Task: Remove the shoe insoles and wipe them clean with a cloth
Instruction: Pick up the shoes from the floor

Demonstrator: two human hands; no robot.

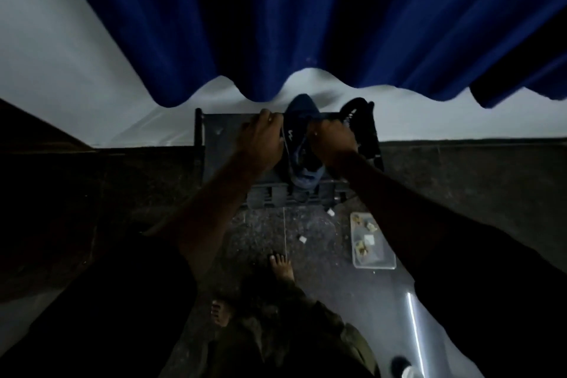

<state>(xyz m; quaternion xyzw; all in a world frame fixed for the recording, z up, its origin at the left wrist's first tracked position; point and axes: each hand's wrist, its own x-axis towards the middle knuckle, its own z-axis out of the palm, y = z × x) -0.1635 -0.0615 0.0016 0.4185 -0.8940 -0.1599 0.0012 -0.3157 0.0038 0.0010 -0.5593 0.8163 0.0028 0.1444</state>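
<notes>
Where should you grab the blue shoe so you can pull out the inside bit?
Probably hold the blue shoe by the two sides of its opening, coming from above, as the left hand and right hand do. It lies on the dark stool, opening up and heel toward the person, so fingers could reach inside.

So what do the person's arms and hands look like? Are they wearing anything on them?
Both forearms are bare, with dark sleeves further up near the elbows. The right hand has a small ring on one finger. The left hand shows no ring or glove that I can make out in the dim light. No watch or bracelet shows on either wrist.
</notes>
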